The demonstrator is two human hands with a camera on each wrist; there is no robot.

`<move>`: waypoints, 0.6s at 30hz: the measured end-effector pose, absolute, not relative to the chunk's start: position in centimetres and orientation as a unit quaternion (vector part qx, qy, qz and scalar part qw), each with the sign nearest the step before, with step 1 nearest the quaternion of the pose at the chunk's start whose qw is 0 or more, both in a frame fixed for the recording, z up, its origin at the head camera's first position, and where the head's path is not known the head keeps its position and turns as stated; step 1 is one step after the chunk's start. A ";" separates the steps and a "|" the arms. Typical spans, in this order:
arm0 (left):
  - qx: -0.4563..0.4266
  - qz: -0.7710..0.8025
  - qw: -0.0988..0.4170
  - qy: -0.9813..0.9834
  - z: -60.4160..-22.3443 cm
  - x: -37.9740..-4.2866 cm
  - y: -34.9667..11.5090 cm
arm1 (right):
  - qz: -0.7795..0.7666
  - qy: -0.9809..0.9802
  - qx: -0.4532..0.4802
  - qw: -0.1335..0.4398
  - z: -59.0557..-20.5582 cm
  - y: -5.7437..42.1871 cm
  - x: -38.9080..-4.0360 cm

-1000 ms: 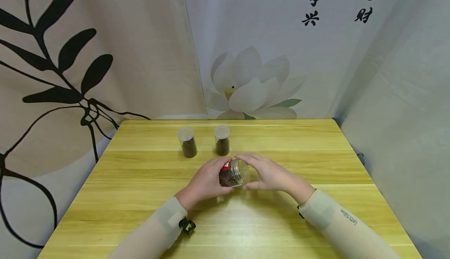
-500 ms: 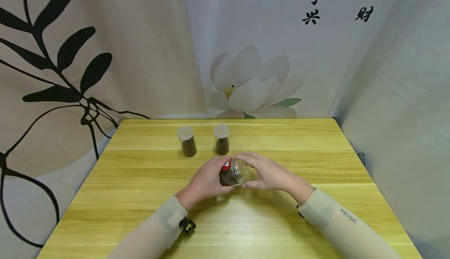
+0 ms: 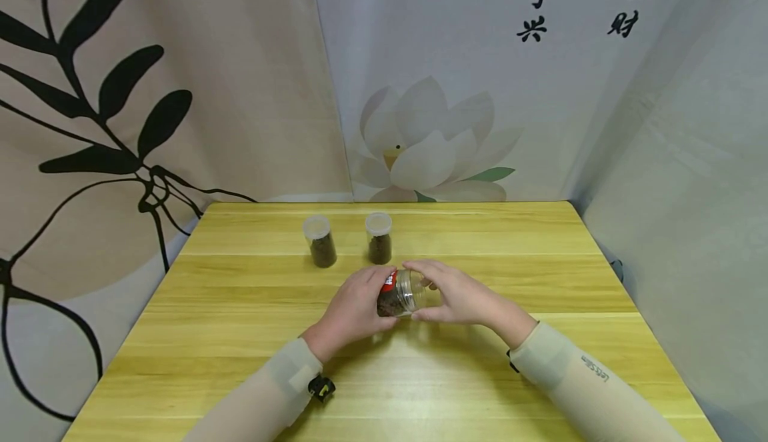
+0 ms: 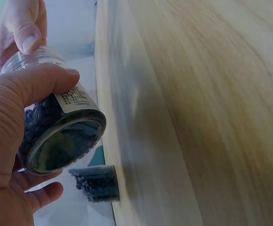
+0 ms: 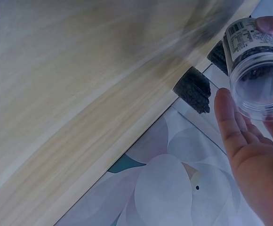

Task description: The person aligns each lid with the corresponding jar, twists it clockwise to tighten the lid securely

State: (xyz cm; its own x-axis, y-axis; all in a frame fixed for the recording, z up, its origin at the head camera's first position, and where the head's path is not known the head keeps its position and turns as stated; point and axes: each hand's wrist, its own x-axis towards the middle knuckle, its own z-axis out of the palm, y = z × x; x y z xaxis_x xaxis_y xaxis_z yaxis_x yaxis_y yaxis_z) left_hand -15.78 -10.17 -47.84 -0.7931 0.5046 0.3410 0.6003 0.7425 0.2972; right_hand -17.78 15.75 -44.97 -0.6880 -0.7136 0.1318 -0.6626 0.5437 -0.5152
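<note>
A clear jar (image 3: 391, 301) of dark, bean-like pieces lies tilted sideways above the table, with a red label on its upper side. My left hand (image 3: 358, 303) grips its body, thumb across the printed white label (image 4: 74, 100) in the left wrist view. At the other end is a clear lid (image 5: 261, 89), which my right hand (image 3: 462, 295) holds at the rim between thumb and fingers. The right wrist view shows that hand (image 5: 259, 155) beside the lid, some fingers partly behind it. Whether the lid is loose from the jar I cannot tell.
Two clear containers with whitish lids, a left one (image 3: 321, 245) and a right one (image 3: 379, 241), stand upright behind the hands, with dark contents. The wooden table (image 3: 480, 375) ends at a back edge against a printed curtain (image 3: 432, 142).
The jar has shifted very slightly to the right with the left hand. The right hand's fingers have moved slightly around the lid. Both containers stay in place.
</note>
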 end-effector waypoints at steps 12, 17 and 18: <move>-0.277 -0.254 0.087 -0.923 -47.9 -15.9 -10.4 | -0.256 0.884 -0.389 0.040 -44.8 15.7 -17.8; -0.269 -0.280 0.066 -0.919 -47.7 -15.8 -10.5 | -0.248 0.875 -0.415 0.009 -44.9 15.7 -17.9; -0.269 -0.281 0.065 -0.919 -47.7 -15.8 -10.5 | -0.247 0.874 -0.418 0.006 -44.9 15.7 -17.9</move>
State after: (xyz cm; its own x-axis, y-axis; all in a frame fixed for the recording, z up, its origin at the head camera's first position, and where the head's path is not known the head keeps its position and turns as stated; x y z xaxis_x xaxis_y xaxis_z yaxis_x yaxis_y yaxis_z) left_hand -15.85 -10.53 -47.70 -0.8467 0.4584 0.2702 0.5311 0.6967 0.4821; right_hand -17.88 15.65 -44.91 -0.6508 -0.7335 0.1962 -0.7279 0.5291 -0.4362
